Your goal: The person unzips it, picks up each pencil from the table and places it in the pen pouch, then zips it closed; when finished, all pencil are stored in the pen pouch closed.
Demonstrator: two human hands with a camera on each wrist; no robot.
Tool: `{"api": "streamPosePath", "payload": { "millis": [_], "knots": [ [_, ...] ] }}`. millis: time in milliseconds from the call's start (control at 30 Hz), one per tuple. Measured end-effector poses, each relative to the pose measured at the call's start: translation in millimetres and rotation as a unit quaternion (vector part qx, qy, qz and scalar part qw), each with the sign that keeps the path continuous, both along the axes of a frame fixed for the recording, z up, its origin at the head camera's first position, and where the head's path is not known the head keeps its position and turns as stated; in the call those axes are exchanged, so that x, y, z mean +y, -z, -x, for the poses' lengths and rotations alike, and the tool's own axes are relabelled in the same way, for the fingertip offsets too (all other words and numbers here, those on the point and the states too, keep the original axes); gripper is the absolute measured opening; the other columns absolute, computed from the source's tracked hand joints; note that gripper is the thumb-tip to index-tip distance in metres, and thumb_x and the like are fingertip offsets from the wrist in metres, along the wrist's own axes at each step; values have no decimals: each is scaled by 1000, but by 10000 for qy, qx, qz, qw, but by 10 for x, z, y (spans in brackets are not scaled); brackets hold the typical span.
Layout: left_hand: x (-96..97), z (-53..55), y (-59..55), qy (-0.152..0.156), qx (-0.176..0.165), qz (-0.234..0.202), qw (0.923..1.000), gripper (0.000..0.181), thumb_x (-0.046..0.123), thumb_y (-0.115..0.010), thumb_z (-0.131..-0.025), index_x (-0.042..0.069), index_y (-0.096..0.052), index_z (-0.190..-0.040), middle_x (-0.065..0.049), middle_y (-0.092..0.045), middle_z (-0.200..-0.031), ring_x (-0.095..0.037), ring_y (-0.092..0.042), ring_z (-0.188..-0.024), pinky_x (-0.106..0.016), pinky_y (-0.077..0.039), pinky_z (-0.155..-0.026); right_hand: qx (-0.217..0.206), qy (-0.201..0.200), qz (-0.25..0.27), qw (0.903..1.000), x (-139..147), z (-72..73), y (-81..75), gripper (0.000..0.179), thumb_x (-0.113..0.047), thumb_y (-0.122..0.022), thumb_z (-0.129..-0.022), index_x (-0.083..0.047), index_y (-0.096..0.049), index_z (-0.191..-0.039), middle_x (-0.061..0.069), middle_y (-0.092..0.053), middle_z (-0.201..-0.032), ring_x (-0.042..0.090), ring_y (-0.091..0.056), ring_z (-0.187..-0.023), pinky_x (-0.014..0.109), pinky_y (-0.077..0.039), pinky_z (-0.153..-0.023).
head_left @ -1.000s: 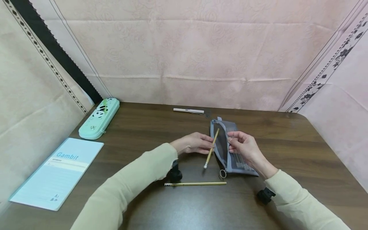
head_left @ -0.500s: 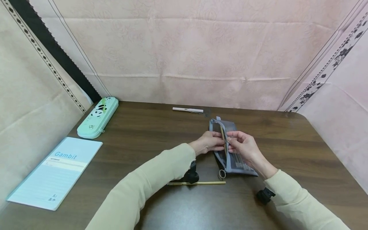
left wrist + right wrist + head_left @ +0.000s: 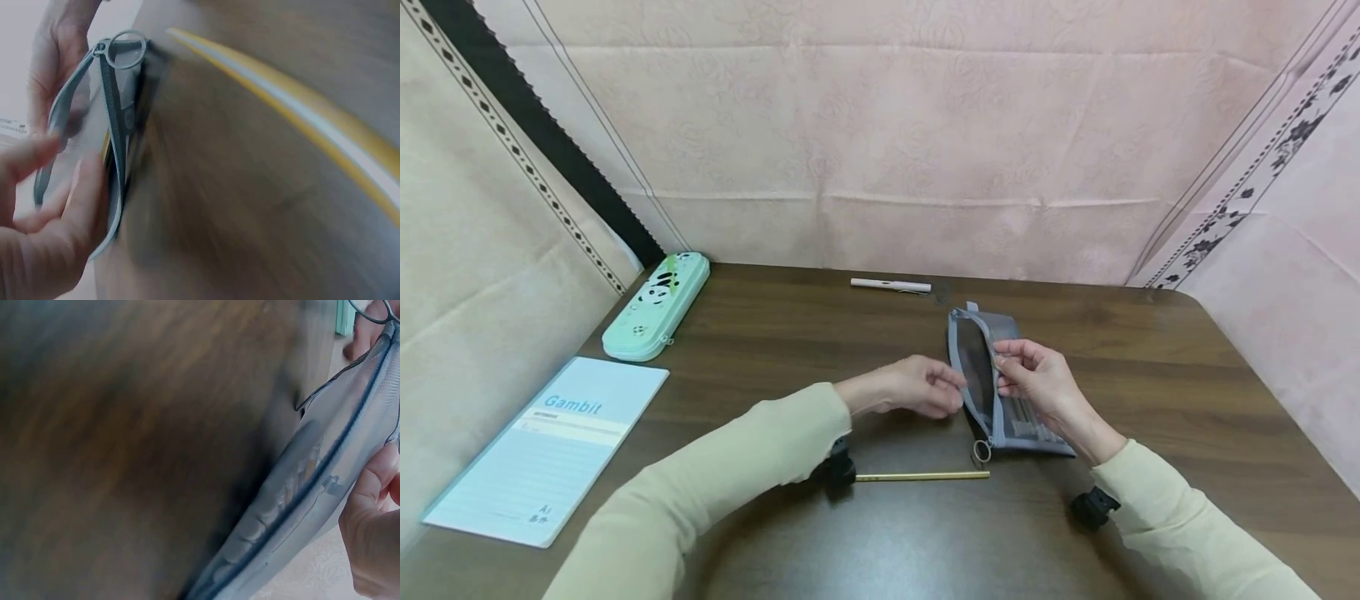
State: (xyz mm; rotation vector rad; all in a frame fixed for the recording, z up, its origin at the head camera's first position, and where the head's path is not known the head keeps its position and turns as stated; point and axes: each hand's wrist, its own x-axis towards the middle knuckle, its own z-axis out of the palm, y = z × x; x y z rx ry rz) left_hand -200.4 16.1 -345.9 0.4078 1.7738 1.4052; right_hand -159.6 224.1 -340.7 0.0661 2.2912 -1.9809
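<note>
A grey mesh zip pouch (image 3: 1026,427) lies on the desk with its mouth spread apart and a ring on its zipper end. My right hand (image 3: 1043,385) pinches the near rim of that mouth between thumb and fingers. Beside the opposite rim, my left hand (image 3: 917,387) has loosely bent fingers and holds nothing. A bit of yellow (image 3: 106,147) shows inside the mouth in the left wrist view. Through the mesh, the right wrist view shows pale and brownish objects, too blurred to name. One yellow pencil (image 3: 925,477) lies on the desk, its left end hidden behind the left wrist camera.
A white pen (image 3: 891,285) lies at the back of the desk. On the left are a mint pencil case (image 3: 657,308) with a panda print and a light blue notebook (image 3: 550,454). Cloth curtains (image 3: 880,150) stand behind and at both sides.
My left hand carried a pencil into the pouch's mouth, let go of it and drew back left. The right hand has stayed on the rim. The other pencil has not moved.
</note>
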Motion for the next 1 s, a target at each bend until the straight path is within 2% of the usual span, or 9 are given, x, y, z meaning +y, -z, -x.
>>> {"api": "streamPosePath", "payload": {
  "millis": [133, 233, 333, 467, 567, 700, 833, 933, 1000],
  "knots": [
    [-232, -159, -5, 1059, 390, 562, 9920, 37, 1, -67, -84, 0, -57, -120, -7, -66, -100, -14, -64, -86, -28, -55, -80, 31, 11, 13, 10000, 1, -3, -14, 35, -6, -53, -95, 10, -45, -125, -4, -57, -78, 5, -58, -64, 19, -55, -61],
    [-341, -275, 14, 1505, 1005, 844, 9799, 34, 0, -71, -80, 1, -62, -113, -4, -66, -93, -10, -63, -80, -23, -54, -76, 65, -16, 17, 10000, 5, -6, -20, 35, -5, -53, -95, 11, -45, -125, -4, -57, -78, 4, -58, -64, 19, -55, -61],
    [-400, -359, 24, 1678, 1652, 1077, 9659, 30, 0, -74, -77, 4, -65, -106, -1, -66, -89, -7, -62, -77, -18, -51, -72, 90, -32, -1, 10000, 7, -10, -18, 34, -5, -53, -95, 11, -45, -124, -4, -57, -78, 4, -58, -64, 19, -55, -61],
    [-428, -420, 26, 1764, 2121, 1306, 9523, 27, 0, -75, -76, 8, -66, -100, 1, -64, -86, -6, -59, -74, -17, -49, -67, 89, -23, 39, 10000, 4, -16, -7, 34, -5, -53, -95, 11, -46, -124, -4, -57, -78, 5, -58, -64, 19, -55, -61],
    [-422, -450, 26, 1881, 2493, 1507, 9380, 24, 0, -75, -76, 11, -67, -96, 3, -63, -82, -4, -58, -71, -16, -48, -64, 96, -28, 130, 9999, 7, -21, -1, 35, -4, -53, -94, 12, -45, -124, -4, -57, -77, 4, -58, -63, 18, -55, -60],
    [-397, -495, 1, 2111, 3124, 1862, 9073, 21, -2, -72, -76, 14, -67, -87, 8, -61, -74, 0, -55, -67, -14, -47, -63, 109, -59, 184, 9998, 15, -31, -6, 37, -4, -53, -95, 14, -43, -125, -4, -57, -78, 4, -58, -63, 18, -54, -60],
    [-387, -529, -33, 2315, 3571, 2143, 8792, 22, -3, -69, -73, 17, -66, -81, 11, -60, -69, 3, -52, -65, -13, -44, -61, 105, -47, 155, 9998, 19, -38, -15, 37, -5, -53, -95, 13, -43, -126, -4, -57, -78, 4, -58, -64, 18, -54, -60],
    [-419, -521, -63, 2491, 3516, 2177, 8757, 21, -3, -69, -73, 17, -66, -79, 10, -59, -68, 3, -50, -63, -13, -44, -60, 88, -42, 176, 9998, 19, -40, -18, 38, -5, -53, -95, 13, -43, -126, -4, -57, -77, 4, -58, -64, 18, -55, -60],
    [-462, -489, -87, 2629, 3312, 2127, 8809, 21, -3, -68, -74, 17, -66, -79, 9, -60, -68, 3, -51, -63, -13, -45, -60, 82, -52, 190, 9998, 16, -41, -18, 38, -5, -53, -95, 13, -43, -126, -4, -57, -78, 4, -58, -64, 18, -55, -60]
  ]
}}
